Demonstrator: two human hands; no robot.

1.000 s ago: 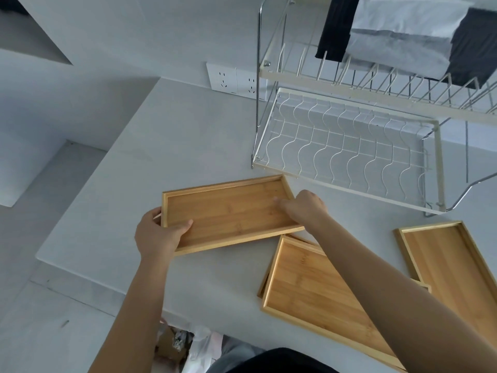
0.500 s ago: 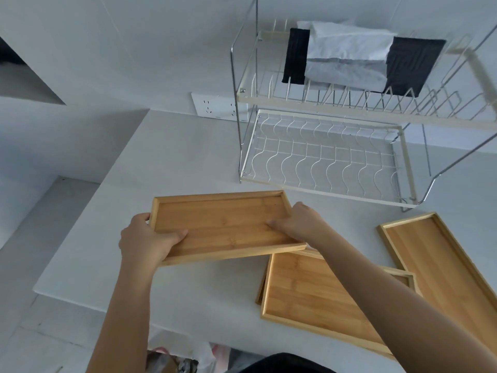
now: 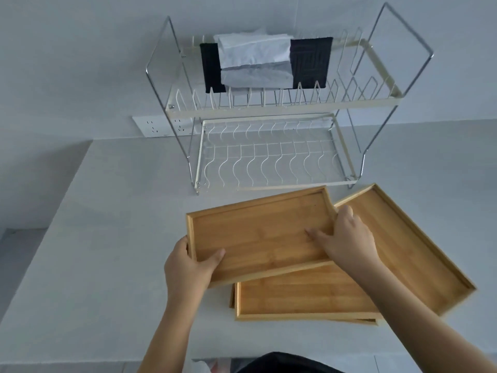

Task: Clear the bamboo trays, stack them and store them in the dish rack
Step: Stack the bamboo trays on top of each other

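I hold an empty bamboo tray (image 3: 258,232) by both short ends, a little above the white counter. My left hand (image 3: 188,267) grips its near left corner, thumb inside the rim. My right hand (image 3: 347,238) grips its right end, fingers lying on the tray floor. The held tray overlaps a stack of two bamboo trays (image 3: 304,297) lying beneath its near right part. Another empty bamboo tray (image 3: 411,243) lies at an angle to the right. The two-tier wire dish rack (image 3: 269,162) stands just behind; its lower shelf holds nothing.
On the rack's upper shelf lie folded black and white cloths (image 3: 266,63). A wall socket strip (image 3: 158,126) sits behind the rack's left leg. The counter's left edge (image 3: 53,208) drops to the floor, and bare counter surface (image 3: 113,251) lies to my left.
Both hands have carried the tray to the right, so it now hangs over the stack. The view has swung so the rack sits straight ahead.
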